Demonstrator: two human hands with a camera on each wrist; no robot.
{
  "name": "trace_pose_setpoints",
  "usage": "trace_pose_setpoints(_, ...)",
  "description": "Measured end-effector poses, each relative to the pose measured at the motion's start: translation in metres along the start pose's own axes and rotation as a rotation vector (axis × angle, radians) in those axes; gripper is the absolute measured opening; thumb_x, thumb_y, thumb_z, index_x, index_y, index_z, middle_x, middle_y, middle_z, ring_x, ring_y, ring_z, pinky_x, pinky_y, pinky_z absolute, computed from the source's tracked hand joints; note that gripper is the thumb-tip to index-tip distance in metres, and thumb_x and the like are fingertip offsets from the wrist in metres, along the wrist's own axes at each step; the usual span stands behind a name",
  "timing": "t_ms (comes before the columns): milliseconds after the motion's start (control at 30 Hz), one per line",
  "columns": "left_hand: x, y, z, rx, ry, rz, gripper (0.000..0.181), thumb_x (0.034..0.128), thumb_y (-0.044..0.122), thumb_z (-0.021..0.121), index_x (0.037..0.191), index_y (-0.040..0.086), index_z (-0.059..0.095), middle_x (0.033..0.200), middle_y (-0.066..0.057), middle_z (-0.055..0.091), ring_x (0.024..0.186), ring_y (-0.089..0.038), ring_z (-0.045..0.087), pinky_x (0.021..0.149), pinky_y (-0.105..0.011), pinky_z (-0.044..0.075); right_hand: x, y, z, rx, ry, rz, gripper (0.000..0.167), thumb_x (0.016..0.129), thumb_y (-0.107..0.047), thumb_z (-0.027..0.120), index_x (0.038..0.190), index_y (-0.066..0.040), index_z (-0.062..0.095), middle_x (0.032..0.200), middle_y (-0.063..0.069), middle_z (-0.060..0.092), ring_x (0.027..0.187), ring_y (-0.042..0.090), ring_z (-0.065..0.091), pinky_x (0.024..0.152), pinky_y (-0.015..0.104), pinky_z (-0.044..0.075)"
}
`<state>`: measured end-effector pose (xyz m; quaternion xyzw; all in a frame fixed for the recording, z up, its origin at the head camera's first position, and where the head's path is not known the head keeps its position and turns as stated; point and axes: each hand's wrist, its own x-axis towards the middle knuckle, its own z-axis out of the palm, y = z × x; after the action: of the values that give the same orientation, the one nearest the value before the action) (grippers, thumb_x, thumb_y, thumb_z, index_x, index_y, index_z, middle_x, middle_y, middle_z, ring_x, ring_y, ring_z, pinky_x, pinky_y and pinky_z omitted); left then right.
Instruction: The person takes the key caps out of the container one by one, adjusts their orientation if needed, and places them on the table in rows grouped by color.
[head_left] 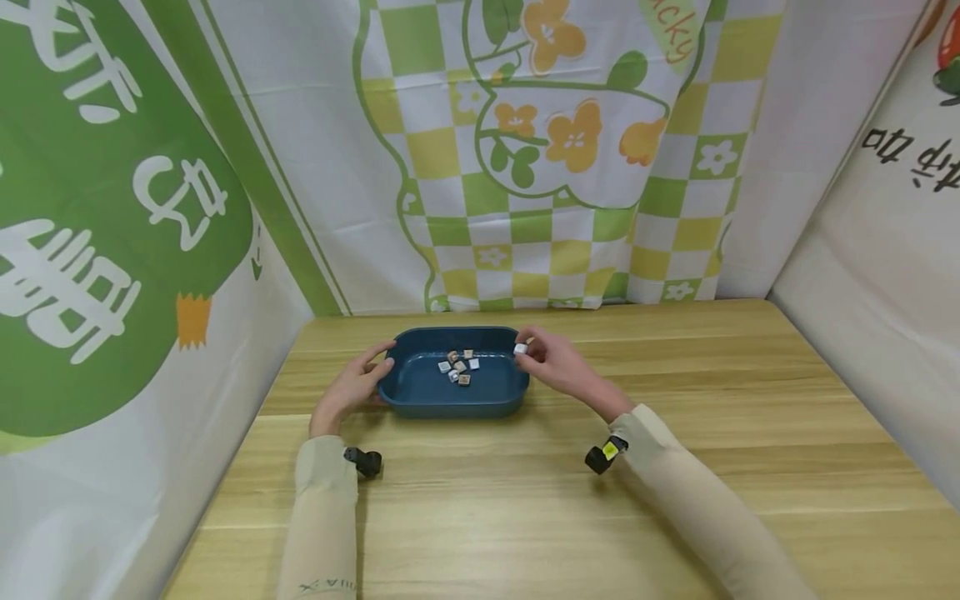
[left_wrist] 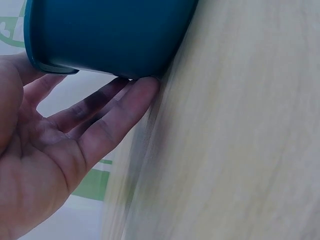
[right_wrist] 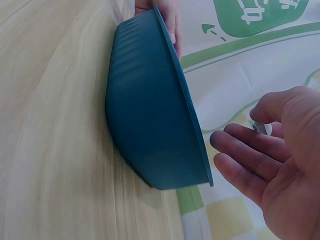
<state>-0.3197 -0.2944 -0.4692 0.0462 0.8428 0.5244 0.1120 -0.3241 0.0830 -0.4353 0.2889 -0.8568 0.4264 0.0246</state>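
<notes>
Head view, with the blue tray [head_left: 408,390] as the clock's centre and twelve pointing away from the person: a small white block [head_left: 521,349] is held up at the tray's rim, between two and three o'clock. The right hand [head_left: 553,360] pinches it between thumb and finger; in the right wrist view its other fingers extend loosely, apart from the tray wall. Grouped around the middle of the tray floor is a cluster of small blocks [head_left: 460,367], some white-topped, others tan. At nine o'clock the left hand [head_left: 352,390] grips the tray's end, thumb at the rim and the other fingers spaced apart, fingertips against the outside near its base. The tray rests on a wood-grain table [head_left: 480,508]. Beige sleeves [head_left: 326,492] come in from five and seven o'clock, with black devices [head_left: 365,462] at the cuffs. At twelve hangs a checked, flowered cloth [head_left: 562,167].
</notes>
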Motion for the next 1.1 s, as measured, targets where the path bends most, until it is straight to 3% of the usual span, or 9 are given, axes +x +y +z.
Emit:
trace_pose_setpoints(300, 0.0, 0.001, 0.001, -0.054, -0.006, 0.005, 0.053, 0.1059, 0.032, 0.044, 0.156, 0.026, 0.028, 0.149, -0.033, 0.036, 0.086, -0.029, 0.067, 0.077, -0.049, 0.059, -0.014, 0.014, -0.011, 0.034, 0.013, -0.012, 0.014, 0.095, -0.007, 0.062, 0.108, -0.003, 0.058, 0.084, 0.015, 0.074, 0.08, 0.038, 0.071, 0.065, 0.027, 0.055)
trace_pose_setpoints(433, -0.002, 0.004, 0.001, -0.071, -0.008, 0.001, 0.053, 0.1061, 0.031, 0.044, 0.156, 0.026, 0.027, 0.151, -0.033, 0.033, 0.097, -0.039, 0.065, 0.079, -0.051, 0.058, -0.021, 0.018, -0.015, -0.022, 0.013, -0.02, 0.013, 0.096, -0.01, 0.062, 0.109, -0.006, 0.059, 0.086, 0.014, 0.074, 0.073, 0.023, 0.069, 0.065, 0.028, 0.052)
trace_pose_setpoints(533, -0.001, 0.002, 0.001, -0.053, 0.001, 0.0, 0.054, 0.1055, 0.035, 0.045, 0.156, 0.028, 0.028, 0.152, -0.031, 0.033, 0.104, -0.038, 0.064, 0.078, -0.047, 0.06, -0.025, 0.023, -0.017, -0.072, 0.011, -0.021, 0.012, 0.096, -0.012, 0.062, 0.108, -0.008, 0.061, 0.086, 0.009, 0.074, 0.071, 0.011, 0.066, 0.064, 0.026, 0.051)
trace_pose_setpoints(767, 0.0, 0.0, 0.001, -0.062, 0.002, -0.005, 0.055, 0.1051, 0.036, 0.045, 0.156, 0.028, 0.027, 0.147, -0.031, 0.039, 0.084, -0.026, 0.069, 0.078, -0.046, 0.06, -0.035, 0.029, -0.021, -0.061, -0.016, -0.001, 0.014, 0.096, -0.012, 0.063, 0.107, -0.005, 0.059, 0.089, 0.011, 0.074, 0.077, 0.017, 0.07, 0.066, 0.027, 0.052)
trace_pose_setpoints(933, -0.006, 0.009, 0.002, -0.078, -0.008, -0.017, 0.053, 0.1065, 0.029, 0.043, 0.157, 0.023, 0.026, 0.149, -0.034, 0.034, 0.091, -0.032, 0.069, 0.082, -0.053, 0.057, -0.043, 0.033, -0.022, -0.058, -0.042, 0.051, 0.014, 0.096, -0.016, 0.064, 0.106, -0.011, 0.056, 0.095, 0.015, 0.075, 0.082, 0.018, 0.072, 0.065, 0.026, 0.051)
trace_pose_setpoints(1100, -0.008, 0.012, 0.002, -0.097, -0.016, -0.019, 0.053, 0.1068, 0.024, 0.042, 0.157, 0.02, 0.026, 0.147, -0.035, 0.036, 0.089, -0.035, 0.068, 0.082, -0.056, 0.056, -0.05, 0.038, -0.021, -0.036, -0.044, 0.083, 0.015, 0.096, -0.016, 0.064, 0.106, -0.009, 0.054, 0.096, 0.015, 0.075, 0.083, 0.02, 0.072, 0.062, 0.026, 0.049)
